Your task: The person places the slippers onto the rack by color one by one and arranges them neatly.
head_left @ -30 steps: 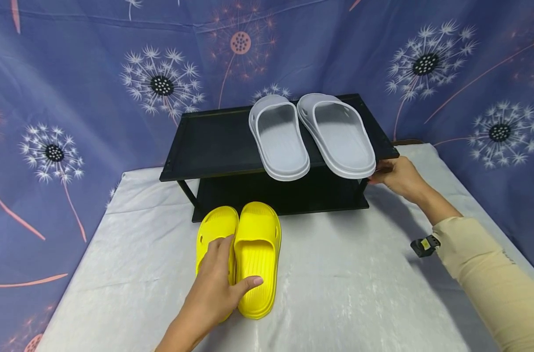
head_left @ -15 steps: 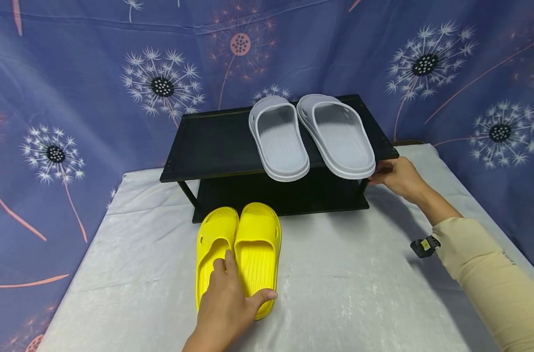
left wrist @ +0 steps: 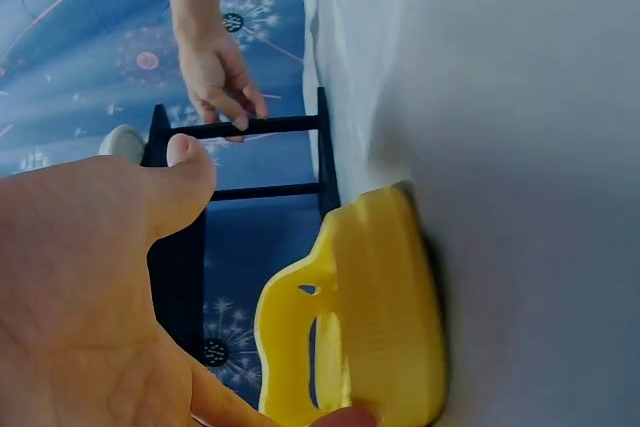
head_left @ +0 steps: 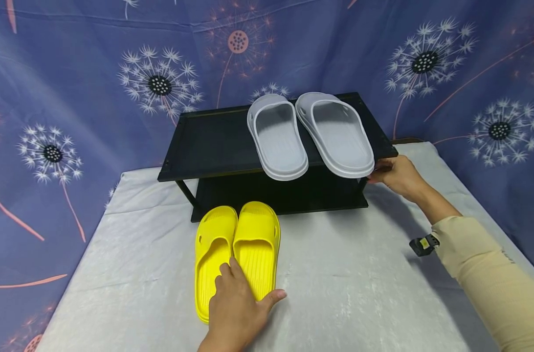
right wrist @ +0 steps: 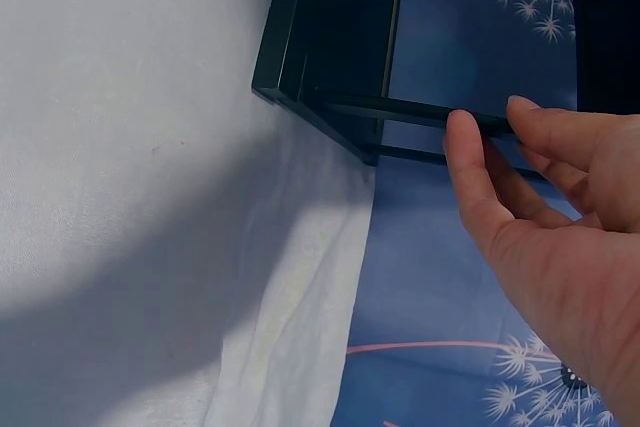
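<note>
A pair of yellow slippers [head_left: 236, 239] lies side by side on the white cloth in front of a black two-shelf rack [head_left: 214, 142]. My left hand [head_left: 240, 303] rests on their heel ends, fingers laid flat over the soles and thumb spread beside the right slipper's outer edge. In the left wrist view the thumb stands apart from the yellow slipper [left wrist: 385, 317]. Two grey slippers [head_left: 306, 137] sit on the rack's top shelf. My right hand [head_left: 383, 171] grips the top shelf's right edge, its thumb and fingers [right wrist: 465, 147] pinching the black side bar [right wrist: 400, 112].
The white cloth [head_left: 346, 283] covers the table down to its near edge. A blue dandelion-print curtain [head_left: 86, 73] hangs close behind the rack and along both sides. A small black device [head_left: 423, 244] is strapped at my right wrist. The rack's lower shelf [head_left: 293, 195] is dark.
My left hand has slid back along the yellow slippers from their middle to the heel ends. The slippers, the rack and my right hand have stayed put.
</note>
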`<state>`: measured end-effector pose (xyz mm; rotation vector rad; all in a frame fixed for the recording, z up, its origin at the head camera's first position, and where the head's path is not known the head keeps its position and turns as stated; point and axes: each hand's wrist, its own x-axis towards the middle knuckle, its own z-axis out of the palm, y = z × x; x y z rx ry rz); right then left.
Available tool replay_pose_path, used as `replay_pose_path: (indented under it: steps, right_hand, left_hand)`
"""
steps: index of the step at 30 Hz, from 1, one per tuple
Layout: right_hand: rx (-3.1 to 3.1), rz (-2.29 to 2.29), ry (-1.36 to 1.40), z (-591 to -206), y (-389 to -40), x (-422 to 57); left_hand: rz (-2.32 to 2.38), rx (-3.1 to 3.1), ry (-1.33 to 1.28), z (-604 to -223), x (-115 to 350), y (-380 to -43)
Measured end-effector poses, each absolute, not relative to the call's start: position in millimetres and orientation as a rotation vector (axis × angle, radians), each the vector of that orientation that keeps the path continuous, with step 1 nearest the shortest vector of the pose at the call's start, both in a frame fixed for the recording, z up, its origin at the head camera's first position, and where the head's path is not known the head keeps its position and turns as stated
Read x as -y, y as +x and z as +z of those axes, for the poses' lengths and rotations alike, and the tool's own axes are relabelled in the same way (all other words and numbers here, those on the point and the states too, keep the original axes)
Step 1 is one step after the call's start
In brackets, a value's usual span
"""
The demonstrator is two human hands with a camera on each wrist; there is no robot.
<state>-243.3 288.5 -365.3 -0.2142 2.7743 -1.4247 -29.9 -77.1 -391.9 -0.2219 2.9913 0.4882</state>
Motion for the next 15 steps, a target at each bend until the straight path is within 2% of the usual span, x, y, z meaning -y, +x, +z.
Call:
replay_pose_path:
  steps: [15]
  right_hand:
    - [-2.793, -1.400, -0.206, -364.4, -243.4, -288.1]
  left_hand:
    - [0.359, -3.071, -0.261, -403.1, 70.5, -33.9]
